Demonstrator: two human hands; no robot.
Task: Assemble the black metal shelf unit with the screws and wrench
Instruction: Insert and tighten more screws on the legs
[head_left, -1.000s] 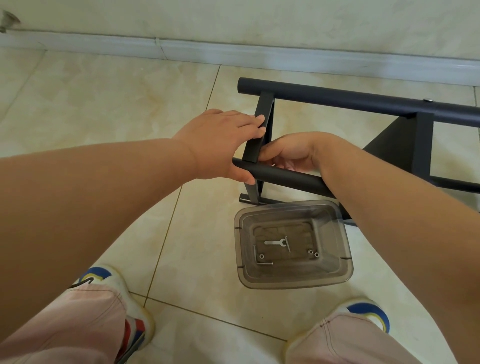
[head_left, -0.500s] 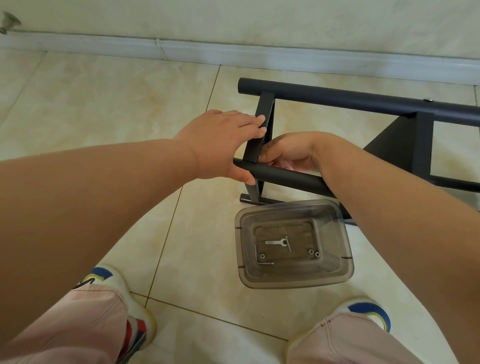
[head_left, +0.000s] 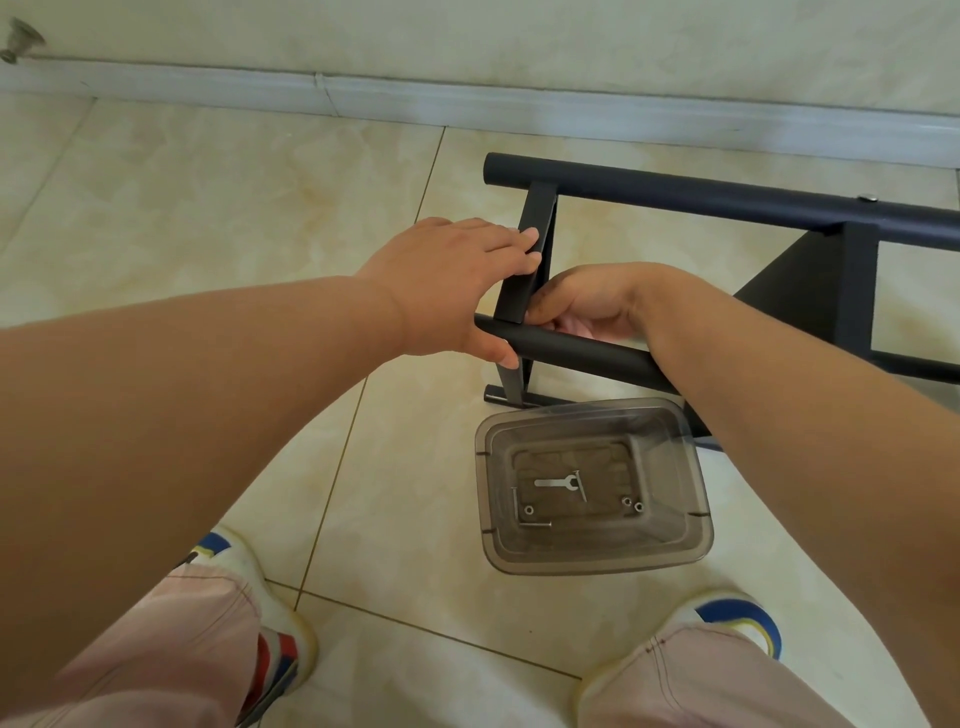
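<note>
The shelf frame (head_left: 727, 200) lies on its side on the tiled floor (head_left: 208, 208), stretching from the middle to the right edge, with the wall's skirting board (head_left: 467, 104) behind it; the left hand (head_left: 457, 291) rests on the frame's flat crossbar (head_left: 522, 270) and near tube (head_left: 576, 351) at the left end; the right hand (head_left: 592, 301) sits just right of that crossbar, behind the near tube; a plastic container (head_left: 675, 551) stands on the floor just in front of the frame, between the person's two shoes; in the container lie a small wrench (head_left: 556, 481), screws (head_left: 535, 525) and nuts (head_left: 631, 503); a doorstop (head_left: 18, 44) sits far left by the wall.
</note>
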